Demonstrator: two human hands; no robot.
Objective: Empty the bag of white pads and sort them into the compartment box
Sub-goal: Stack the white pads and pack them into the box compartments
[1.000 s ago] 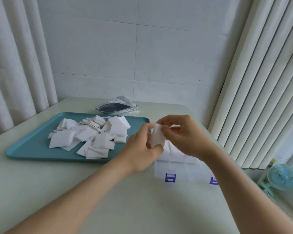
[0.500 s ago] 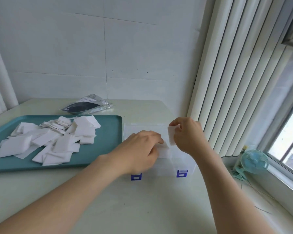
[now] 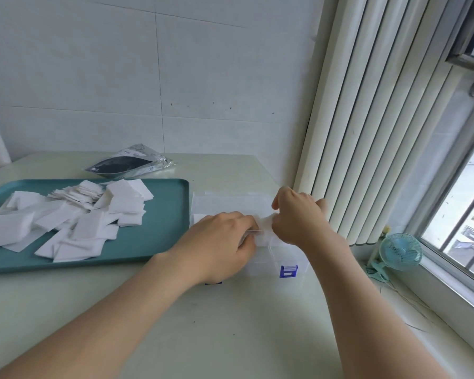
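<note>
A clear compartment box (image 3: 260,262) with blue latches (image 3: 288,271) lies on the table, right of the teal tray (image 3: 164,214). Both hands are over its open compartments. My left hand (image 3: 219,247) rests palm down on the box's left half, fingers curled. My right hand (image 3: 298,217) pinches a white pad (image 3: 264,228) and presses it down into a compartment between the two hands. A loose heap of white pads (image 3: 74,217) covers the tray. The emptied bag (image 3: 126,163), silver with a dark inside, lies flat behind the tray.
The box's clear lid (image 3: 230,201) lies open toward the wall. White vertical blinds (image 3: 367,119) hang close on the right of the table edge. A small blue fan (image 3: 400,251) sits on the window sill. Bare tabletop (image 3: 230,337) stretches in front of the box.
The hands came down from mid-air onto the box. The right hand lowered its pad into a compartment and the left hand settled on the box. The view swung to the right.
</note>
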